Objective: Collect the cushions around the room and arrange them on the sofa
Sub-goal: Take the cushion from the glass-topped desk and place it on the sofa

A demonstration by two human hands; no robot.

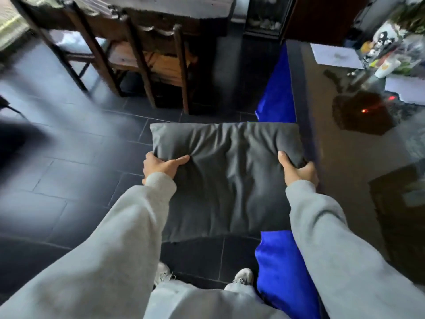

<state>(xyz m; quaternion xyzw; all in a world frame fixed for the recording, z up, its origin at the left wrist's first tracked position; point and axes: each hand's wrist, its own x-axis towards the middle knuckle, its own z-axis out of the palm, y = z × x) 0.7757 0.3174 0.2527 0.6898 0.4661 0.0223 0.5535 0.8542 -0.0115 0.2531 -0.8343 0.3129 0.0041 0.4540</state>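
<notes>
Cushion [227,178] gripped, both hands: L [161,165], R [296,171].

The dark grey cushion [230,176], square and creased, lies roughly flat in the air above the tiled floor.

Dim, cool daylight; motion blur throughout, wide-angle bending at the edges.

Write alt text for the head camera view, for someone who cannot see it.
A person holds a dark grey cushion flat above a dark tiled floor, the left hand and right hand each gripping a side edge. Bright blue fabric runs along its right side, and wooden chairs stand ahead.
</notes>
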